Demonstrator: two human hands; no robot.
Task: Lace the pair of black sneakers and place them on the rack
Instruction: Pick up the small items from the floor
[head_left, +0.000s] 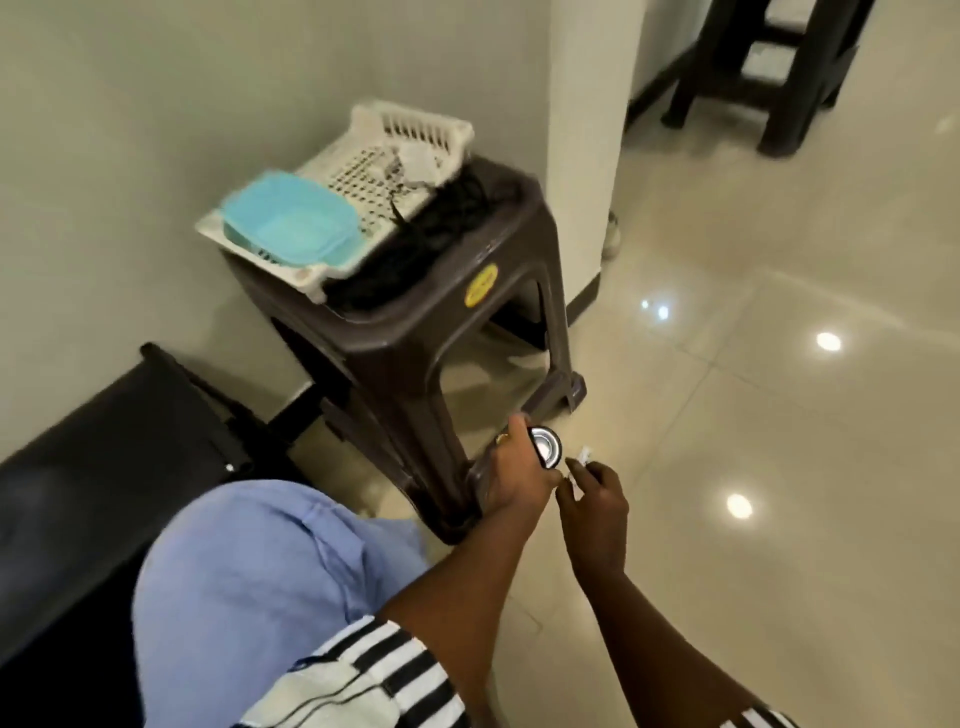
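Observation:
No black sneakers show in this view. A heap of black cord or laces (441, 228) lies on top of a brown plastic stool (415, 343). Low in front of the stool's near leg, my left hand (511, 470) grips a dark cylinder with a shiny metal end (545, 447). Just to its right, my right hand (595, 501) pinches a small white piece (584, 457) between thumb and fingers. The two hands are almost touching.
A white slotted basket (415, 135) with a turquoise lid (291, 223) sits on the stool against the wall. A black seat (104, 457) is at the left, my blue-trousered knee (249, 582) beside it. A white pillar (587, 130) and dark furniture (769, 67) stand farther back on the glossy tile floor.

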